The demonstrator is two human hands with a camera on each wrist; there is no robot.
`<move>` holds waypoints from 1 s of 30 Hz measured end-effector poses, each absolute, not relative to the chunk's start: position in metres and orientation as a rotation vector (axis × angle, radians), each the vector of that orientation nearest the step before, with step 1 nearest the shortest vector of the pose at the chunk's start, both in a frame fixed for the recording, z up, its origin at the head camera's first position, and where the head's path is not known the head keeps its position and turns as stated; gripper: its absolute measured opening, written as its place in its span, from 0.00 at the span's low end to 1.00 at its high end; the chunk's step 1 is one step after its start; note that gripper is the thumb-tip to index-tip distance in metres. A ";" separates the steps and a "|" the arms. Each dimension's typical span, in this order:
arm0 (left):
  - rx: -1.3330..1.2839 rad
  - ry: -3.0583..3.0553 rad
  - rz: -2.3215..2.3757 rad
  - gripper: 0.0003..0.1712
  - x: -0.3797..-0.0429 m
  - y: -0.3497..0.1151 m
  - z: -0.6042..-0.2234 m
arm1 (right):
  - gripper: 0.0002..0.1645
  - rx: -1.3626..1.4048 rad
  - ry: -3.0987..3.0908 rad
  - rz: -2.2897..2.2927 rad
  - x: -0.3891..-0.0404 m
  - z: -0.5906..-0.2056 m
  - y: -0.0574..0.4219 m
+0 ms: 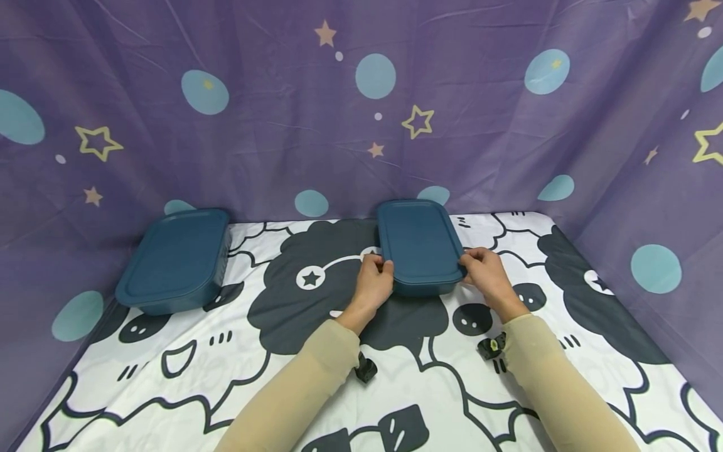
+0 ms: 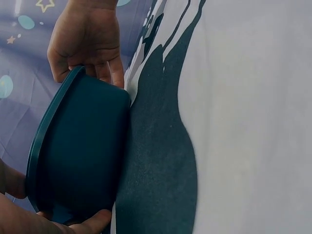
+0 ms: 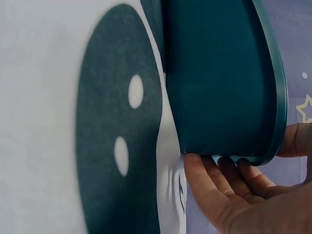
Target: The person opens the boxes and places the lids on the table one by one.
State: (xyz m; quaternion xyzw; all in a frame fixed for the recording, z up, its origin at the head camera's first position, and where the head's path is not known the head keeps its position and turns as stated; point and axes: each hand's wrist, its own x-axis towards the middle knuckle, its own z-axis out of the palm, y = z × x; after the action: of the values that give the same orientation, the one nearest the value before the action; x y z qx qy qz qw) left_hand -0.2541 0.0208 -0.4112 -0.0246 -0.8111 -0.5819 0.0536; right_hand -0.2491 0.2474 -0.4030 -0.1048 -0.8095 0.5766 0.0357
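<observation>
A dark blue plastic storage box with a flat lid [image 1: 420, 242] stands near the back of the table. My left hand [image 1: 373, 282] grips its near left corner, thumb up at the lid's rim and fingers against the side. At the near right corner my right hand [image 1: 488, 271] holds on likewise. The right wrist view shows the right thumb at the rim of the box [image 3: 219, 78], with the fingers along its wall, one reaching down near the cloth. In the left wrist view both hands flank the box's smooth front wall [image 2: 83, 141]. The lid hides what is inside.
A second blue lidded box [image 1: 175, 260] sits at the table's back left. The table is covered by a black-and-white cartoon cloth [image 1: 214, 364]. Behind and beside it hangs a purple curtain [image 1: 271, 113] with stars and dots.
</observation>
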 end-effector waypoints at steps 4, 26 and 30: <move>-0.092 -2.494 -1.743 0.11 -0.254 0.022 -0.411 | 0.23 -0.338 -2.494 1.749 -0.249 -0.402 0.250; -0.101 -2.508 -1.744 0.10 -0.254 0.033 -0.411 | 0.26 -0.369 -2.519 1.727 -0.245 -0.400 0.258; -0.107 -2.497 -1.746 0.09 -0.253 0.034 -0.411 | 0.26 -0.367 -2.516 1.738 -0.245 -0.401 0.258</move>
State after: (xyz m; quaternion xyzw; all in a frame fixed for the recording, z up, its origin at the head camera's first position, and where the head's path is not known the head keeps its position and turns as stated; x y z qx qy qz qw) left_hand -0.2531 0.0340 -0.4109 -0.0351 -0.8181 -0.5721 0.0466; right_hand -0.2453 0.2584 -0.4005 -0.1190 -0.8166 0.5640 0.0310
